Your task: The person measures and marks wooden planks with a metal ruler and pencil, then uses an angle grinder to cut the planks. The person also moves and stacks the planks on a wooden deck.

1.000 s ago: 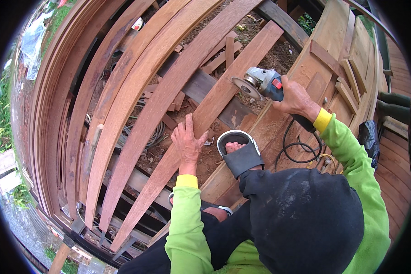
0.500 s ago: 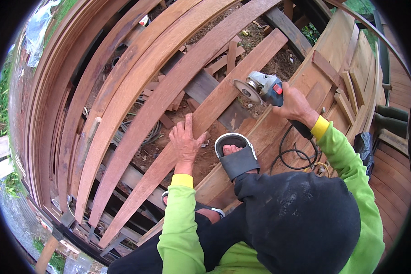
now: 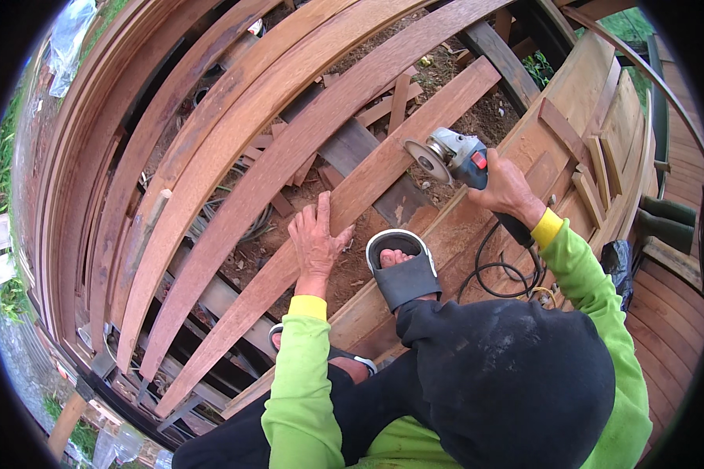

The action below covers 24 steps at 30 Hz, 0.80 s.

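Observation:
My left hand [image 3: 315,242] grips a reddish-brown wooden plank [image 3: 368,184] across its width, fingers over the far edge and thumb at the near edge. The plank runs slantwise from lower left to upper right. In my right hand [image 3: 508,187] is an angle grinder [image 3: 465,155] with a dark blue body, a red switch and a silver head. Its cutting disc [image 3: 428,160] stands upright by the plank's right edge; whether it touches cannot be made out. A black cord [image 3: 485,273] trails from the grinder's rear.
Several long planks [image 3: 274,176] lie side by side to the left over dark beams [image 3: 348,152], with gaps down to dirt and offcuts. My sandalled foot [image 3: 399,270] rests on wide boards [image 3: 477,234]. Short wood strips [image 3: 590,184] and a black bag [image 3: 616,270] lie at the right.
The view has shifted slightly. Both hands, the plank and the grinder keep nearly the same positions relative to one another.

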Available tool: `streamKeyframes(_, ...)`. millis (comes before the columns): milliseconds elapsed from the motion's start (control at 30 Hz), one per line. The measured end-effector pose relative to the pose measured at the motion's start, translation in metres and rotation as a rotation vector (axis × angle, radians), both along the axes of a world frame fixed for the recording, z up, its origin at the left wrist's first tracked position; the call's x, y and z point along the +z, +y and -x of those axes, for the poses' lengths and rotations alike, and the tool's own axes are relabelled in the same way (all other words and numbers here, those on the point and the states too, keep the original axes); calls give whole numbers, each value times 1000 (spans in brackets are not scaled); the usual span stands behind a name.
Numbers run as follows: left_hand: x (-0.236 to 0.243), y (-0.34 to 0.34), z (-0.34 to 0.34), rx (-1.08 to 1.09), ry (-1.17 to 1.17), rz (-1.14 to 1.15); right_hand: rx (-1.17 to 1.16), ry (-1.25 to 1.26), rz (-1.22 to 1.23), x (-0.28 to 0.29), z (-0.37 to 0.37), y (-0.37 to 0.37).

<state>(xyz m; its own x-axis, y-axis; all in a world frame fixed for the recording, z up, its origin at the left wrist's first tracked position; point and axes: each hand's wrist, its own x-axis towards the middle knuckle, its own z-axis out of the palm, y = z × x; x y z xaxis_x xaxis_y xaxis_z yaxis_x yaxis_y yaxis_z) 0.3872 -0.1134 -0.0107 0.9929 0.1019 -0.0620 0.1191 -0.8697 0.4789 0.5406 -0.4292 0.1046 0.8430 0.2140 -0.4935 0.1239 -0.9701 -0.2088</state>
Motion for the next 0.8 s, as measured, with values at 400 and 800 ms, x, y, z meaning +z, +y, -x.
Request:
streamKeyframes(400, 0, 0, 1, -4, -13, 2, -16, 5, -3, -5, -1, -1)
streamKeyframes(800, -1, -1, 1, 1, -23, -10, 0, -11, -15, -5, -3, 0)
